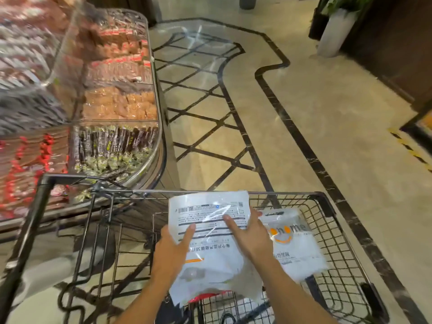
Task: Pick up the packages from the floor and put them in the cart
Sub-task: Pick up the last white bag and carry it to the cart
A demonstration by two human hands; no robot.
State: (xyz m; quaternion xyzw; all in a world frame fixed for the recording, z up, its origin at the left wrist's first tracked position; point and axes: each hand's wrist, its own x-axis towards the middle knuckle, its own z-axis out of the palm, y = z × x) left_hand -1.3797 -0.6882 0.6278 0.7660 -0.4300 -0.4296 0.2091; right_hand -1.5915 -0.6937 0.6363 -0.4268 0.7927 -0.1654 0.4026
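A black wire shopping cart (327,206) fills the lower part of the view. Over its basket I hold a white plastic mail package (210,260) with a printed shipping label. My left hand (174,247) grips its left edge, thumb on top. My right hand (250,232) rests on its right side, fingers spread over the label. A second white package (301,249) with an orange smile logo lies in the basket to the right, partly under my right hand. Something red (205,296) shows beneath the held package.
A curved clear display counter (121,101) full of wrapped snacks stands close on the left, touching the cart's front corner. Polished marble floor (315,136) with dark inlay lines stretches ahead. A white planter (336,31) and dark wood panelling stand at the far right.
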